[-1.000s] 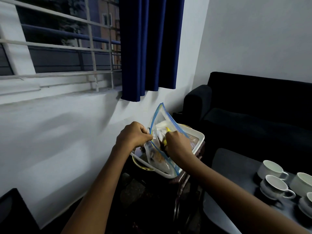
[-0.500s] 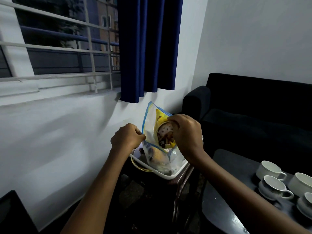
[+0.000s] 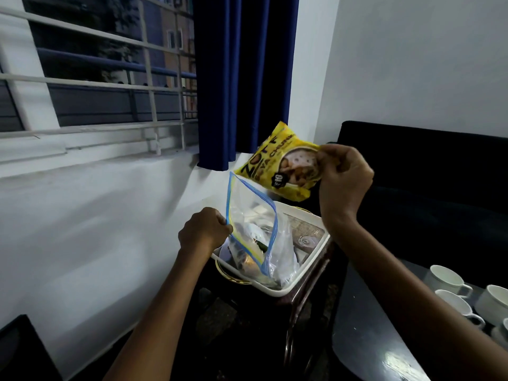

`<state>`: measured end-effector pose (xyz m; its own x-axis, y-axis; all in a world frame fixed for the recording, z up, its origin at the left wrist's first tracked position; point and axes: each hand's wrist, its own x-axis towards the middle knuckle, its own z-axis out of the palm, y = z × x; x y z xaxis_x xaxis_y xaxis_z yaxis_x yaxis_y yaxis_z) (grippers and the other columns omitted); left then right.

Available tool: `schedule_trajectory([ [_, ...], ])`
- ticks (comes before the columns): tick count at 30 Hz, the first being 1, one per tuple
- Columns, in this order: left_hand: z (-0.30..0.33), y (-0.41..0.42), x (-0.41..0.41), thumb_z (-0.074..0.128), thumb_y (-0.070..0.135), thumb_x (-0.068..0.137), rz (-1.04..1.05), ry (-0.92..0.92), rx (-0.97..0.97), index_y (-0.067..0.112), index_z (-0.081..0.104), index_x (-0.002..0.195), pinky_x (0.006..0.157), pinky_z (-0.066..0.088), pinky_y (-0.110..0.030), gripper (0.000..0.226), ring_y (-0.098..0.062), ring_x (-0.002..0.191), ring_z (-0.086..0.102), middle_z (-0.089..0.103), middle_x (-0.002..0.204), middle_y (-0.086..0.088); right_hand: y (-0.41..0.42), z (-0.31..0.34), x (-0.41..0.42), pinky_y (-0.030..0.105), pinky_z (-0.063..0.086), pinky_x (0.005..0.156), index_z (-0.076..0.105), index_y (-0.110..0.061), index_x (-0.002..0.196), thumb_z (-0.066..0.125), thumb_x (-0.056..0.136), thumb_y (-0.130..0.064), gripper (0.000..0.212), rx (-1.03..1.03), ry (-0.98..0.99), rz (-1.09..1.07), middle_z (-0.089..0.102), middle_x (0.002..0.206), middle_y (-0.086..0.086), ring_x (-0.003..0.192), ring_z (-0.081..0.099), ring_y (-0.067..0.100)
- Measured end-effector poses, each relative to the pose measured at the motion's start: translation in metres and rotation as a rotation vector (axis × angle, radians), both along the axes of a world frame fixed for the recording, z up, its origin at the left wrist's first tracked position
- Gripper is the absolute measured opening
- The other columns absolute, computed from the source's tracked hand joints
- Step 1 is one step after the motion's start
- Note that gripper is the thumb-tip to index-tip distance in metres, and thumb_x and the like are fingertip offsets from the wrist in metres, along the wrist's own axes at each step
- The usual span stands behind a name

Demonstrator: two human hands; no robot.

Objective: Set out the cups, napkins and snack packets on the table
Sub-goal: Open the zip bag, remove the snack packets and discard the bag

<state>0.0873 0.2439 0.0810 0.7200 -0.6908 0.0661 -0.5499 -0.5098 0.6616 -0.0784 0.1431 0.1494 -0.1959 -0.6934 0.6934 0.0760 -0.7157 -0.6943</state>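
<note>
Yellow plastic catches the eye first: the snack packet (image 3: 280,163) is now fully out of the zip bag (image 3: 251,229), where half a second ago we had it only partly drawn from the bag's mouth. Our right hand (image 3: 343,180) pinches the packet by one edge and holds it in the air above and to the right of the bag, clear of it, in front of the blue curtain (image 3: 242,78). Our left hand (image 3: 204,232) has stayed clenched on the bag's left rim, keeping its blue-edged mouth open and upright. The bag stands in the white tray (image 3: 310,281), and other items show dimly through its clear sides; we cannot tell what they are. Right of the bag and lower down, the dark surface (image 3: 365,325) carries white cups (image 3: 450,301) near its far right edge, well apart from the packet. Behind the packet sits the black sofa (image 3: 426,166).
</note>
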Motion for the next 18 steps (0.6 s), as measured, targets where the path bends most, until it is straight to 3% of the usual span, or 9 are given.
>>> schedule_trajectory([
  [4, -0.002, -0.001, 0.002, 0.065, 0.032, 0.082, 0.013, 0.014, -0.021, 0.022, 0.065, 0.092, 0.089, 0.054, -0.039, 0.014, -0.027, 0.095, 0.068, 0.07, 0.102, -0.003, -0.031, 0.001, -0.002, 0.026, 0.054, 0.07, 0.07, -0.009, 0.085, 0.062, 0.078, 0.003, 0.015, 0.056, -0.063, -0.016, 0.068, 0.081, 0.005, 0.077, 0.064, 0.015],
  [10, -0.006, -0.005, 0.002, 0.066, 0.03, 0.08, 0.018, 0.002, -0.036, 0.024, 0.064, 0.084, 0.085, 0.055, -0.036, 0.008, -0.024, 0.087, 0.07, 0.073, 0.093, 0.0, -0.083, -0.051, -0.001, 0.002, 0.043, 0.055, 0.069, -0.009, 0.087, 0.059, 0.082, 0.0, 0.015, 0.213, -0.024, -0.156, 0.067, 0.089, 0.008, 0.081, 0.061, 0.014],
  [12, -0.008, -0.007, 0.003, 0.066, 0.031, 0.079, 0.019, 0.014, -0.041, 0.024, 0.065, 0.088, 0.086, 0.054, -0.035, 0.011, -0.023, 0.088, 0.07, 0.073, 0.094, 0.002, -0.096, -0.077, 0.002, 0.007, 0.046, 0.059, 0.068, -0.008, 0.088, 0.057, 0.083, 0.002, 0.016, 0.291, 0.06, -0.181, 0.066, 0.089, 0.008, 0.082, 0.058, 0.013],
  [14, -0.011, -0.009, 0.005, 0.066, 0.033, 0.079, 0.019, 0.018, -0.043, 0.024, 0.066, 0.091, 0.087, 0.053, -0.035, 0.014, -0.023, 0.089, 0.07, 0.072, 0.096, 0.002, -0.108, -0.103, 0.008, 0.022, 0.047, 0.066, 0.068, -0.01, 0.086, 0.056, 0.083, 0.003, 0.018, 0.379, 0.151, -0.199, 0.066, 0.089, 0.006, 0.082, 0.058, 0.013],
  [18, -0.017, -0.013, 0.008, 0.066, 0.035, 0.081, 0.01, 0.016, -0.057, 0.023, 0.066, 0.092, 0.086, 0.053, -0.036, 0.016, -0.023, 0.09, 0.068, 0.071, 0.097, 0.001, -0.13, -0.144, 0.02, 0.029, 0.049, 0.07, 0.066, -0.011, 0.084, 0.054, 0.082, 0.007, 0.022, 0.516, 0.286, -0.181, 0.067, 0.093, 0.008, 0.085, 0.059, 0.017],
])
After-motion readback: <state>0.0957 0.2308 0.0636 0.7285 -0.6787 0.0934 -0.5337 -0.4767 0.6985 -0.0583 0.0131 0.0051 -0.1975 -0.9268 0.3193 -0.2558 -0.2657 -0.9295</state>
